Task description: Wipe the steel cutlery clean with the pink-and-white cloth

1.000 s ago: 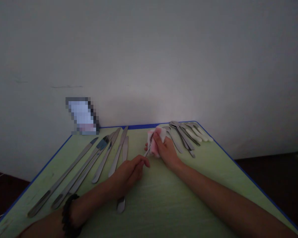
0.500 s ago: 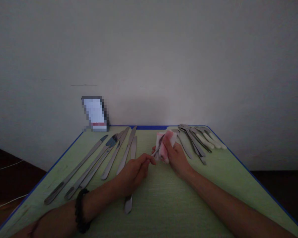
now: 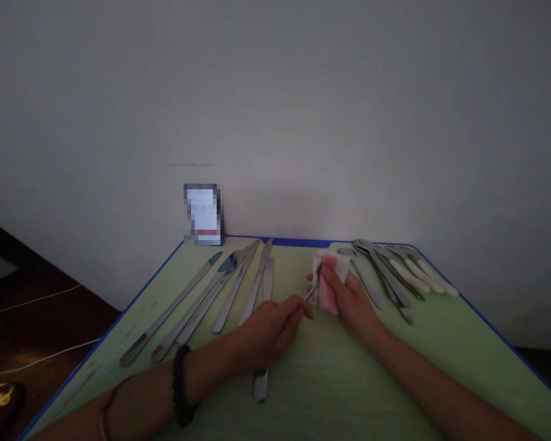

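My left hand (image 3: 275,331) is closed on the thin metal handle of a piece of cutlery (image 3: 309,296); its head is hidden in a pink and white cloth (image 3: 329,295), so I cannot tell its kind. My right hand (image 3: 356,306) grips the folded cloth around that end, thumb on top. Both hands are above the middle of the green table (image 3: 330,392). Under my left wrist lies a table knife (image 3: 260,387), partly covered. Just beyond my right hand rests a single spoon (image 3: 367,285).
Several metal knives (image 3: 197,306) lie side by side on the left. On the right are a bunch of metal spoons (image 3: 386,272) and several white-handled utensils (image 3: 408,274). A blurred lit phone (image 3: 205,211) leans against the wall behind the blue-edged table.
The whole view has shifted, so the table and hands appear further right. Both hands keep their hold on the cutlery and cloth, with the cloth turned slightly.
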### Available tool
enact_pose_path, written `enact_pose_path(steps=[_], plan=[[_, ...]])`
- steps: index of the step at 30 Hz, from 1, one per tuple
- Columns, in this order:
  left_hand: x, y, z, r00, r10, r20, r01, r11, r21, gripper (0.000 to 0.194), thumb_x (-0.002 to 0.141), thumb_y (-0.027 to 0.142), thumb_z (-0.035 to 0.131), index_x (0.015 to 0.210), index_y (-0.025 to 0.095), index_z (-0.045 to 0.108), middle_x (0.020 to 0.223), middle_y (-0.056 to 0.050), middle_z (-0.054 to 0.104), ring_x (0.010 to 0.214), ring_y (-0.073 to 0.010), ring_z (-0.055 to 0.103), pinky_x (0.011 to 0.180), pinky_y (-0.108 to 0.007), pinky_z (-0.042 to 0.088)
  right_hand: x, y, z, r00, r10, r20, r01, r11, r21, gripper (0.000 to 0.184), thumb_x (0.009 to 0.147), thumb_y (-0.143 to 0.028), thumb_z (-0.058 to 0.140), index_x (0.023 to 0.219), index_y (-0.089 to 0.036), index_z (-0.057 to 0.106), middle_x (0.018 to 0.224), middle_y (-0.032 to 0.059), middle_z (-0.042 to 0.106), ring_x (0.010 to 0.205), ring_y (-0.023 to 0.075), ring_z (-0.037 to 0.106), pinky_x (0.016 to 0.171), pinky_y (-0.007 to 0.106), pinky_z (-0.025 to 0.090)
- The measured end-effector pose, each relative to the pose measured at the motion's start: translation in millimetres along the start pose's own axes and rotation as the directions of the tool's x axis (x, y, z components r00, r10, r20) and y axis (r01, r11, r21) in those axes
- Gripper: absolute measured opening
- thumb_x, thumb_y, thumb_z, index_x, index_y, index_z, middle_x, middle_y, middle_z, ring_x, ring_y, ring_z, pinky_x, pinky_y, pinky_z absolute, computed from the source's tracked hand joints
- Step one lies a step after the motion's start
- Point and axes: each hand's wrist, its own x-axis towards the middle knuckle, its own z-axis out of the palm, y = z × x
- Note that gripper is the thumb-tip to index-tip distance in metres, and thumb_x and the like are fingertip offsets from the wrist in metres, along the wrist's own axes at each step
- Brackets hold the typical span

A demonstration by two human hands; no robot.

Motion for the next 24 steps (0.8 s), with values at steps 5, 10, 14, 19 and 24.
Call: enact_pose_path(steps=[5, 10, 14, 19, 24], plan=[[-0.8, 1.5, -1.1, 0.999, 0.045, 0.013, -0.046, 0.988, 0.149, 0.025, 0.095, 0.027, 0.034, 0.099, 0.018, 0.057, 0.068, 0.001, 0.055, 0.061, -0.0131, 0.053, 0.062, -0.023, 0.038, 0.6, 0.2, -0.6, 1.0, 0.021, 0.02, -0.021, 1.0, -0.002, 0.039, 0.076, -0.051, 0.063, 0.094, -0.017, 0.064, 0.076, 0.0047, 0.07, 0.062, 0.0165, 0.063, 0.056, 0.027, 0.046], [-1.5, 0.7, 1.0, 0.995, 0.089, 0.051, -0.097, 0.977, 0.192, 0.026, 0.094, 0.026, 0.035, 0.093, 0.017, 0.059, 0.078, -0.003, 0.064, 0.072, -0.0153, 0.06, 0.069, -0.024, 0.042, -1.1, -2.6, 0.0, 0.998, 0.061, 0.028, -0.06, 0.997, -0.052, 0.041, 0.075, -0.055, 0.062, 0.084, -0.015, 0.064, 0.071, 0.0045, 0.069, 0.056, 0.0145, 0.06, 0.053, 0.025, 0.045], [-2.9, 3.4, 2.0, 0.994, 0.084, 0.076, -0.101, 0.96, 0.261, 0.027, 0.094, 0.027, 0.036, 0.092, 0.017, 0.06, 0.077, -0.004, 0.065, 0.072, -0.0169, 0.061, 0.071, -0.026, 0.043, -3.1, -6.1, 2.1, 0.997, 0.075, 0.034, -0.072, 0.995, -0.064, 0.04, 0.074, -0.054, 0.063, 0.082, -0.015, 0.063, 0.07, 0.0048, 0.069, 0.056, 0.0139, 0.06, 0.052, 0.024, 0.045], [-3.7, 4.5, 2.4, 0.994, 0.058, 0.092, -0.087, 0.935, 0.345, 0.027, 0.095, 0.027, 0.033, 0.097, 0.019, 0.059, 0.076, -0.004, 0.064, 0.073, -0.0189, 0.06, 0.072, -0.029, 0.044, -1.9, -5.7, 1.5, 0.991, 0.119, 0.059, -0.118, 0.993, -0.033, 0.032, 0.075, -0.042, 0.061, 0.09, -0.014, 0.063, 0.075, 0.0062, 0.071, 0.055, 0.0144, 0.06, 0.053, 0.027, 0.049], [-3.9, 2.4, 3.2, 0.996, 0.049, 0.076, -0.071, 0.943, 0.324, 0.026, 0.094, 0.022, 0.033, 0.102, 0.02, 0.058, 0.083, -0.005, 0.065, 0.077, -0.0195, 0.06, 0.075, -0.03, 0.045, 1.4, -4.2, -1.0, 0.99, 0.119, 0.077, -0.122, 0.992, 0.037, 0.032, 0.071, -0.034, 0.063, 0.097, -0.016, 0.063, 0.094, 0.0089, 0.071, 0.072, 0.0197, 0.067, 0.065, 0.032, 0.053]])
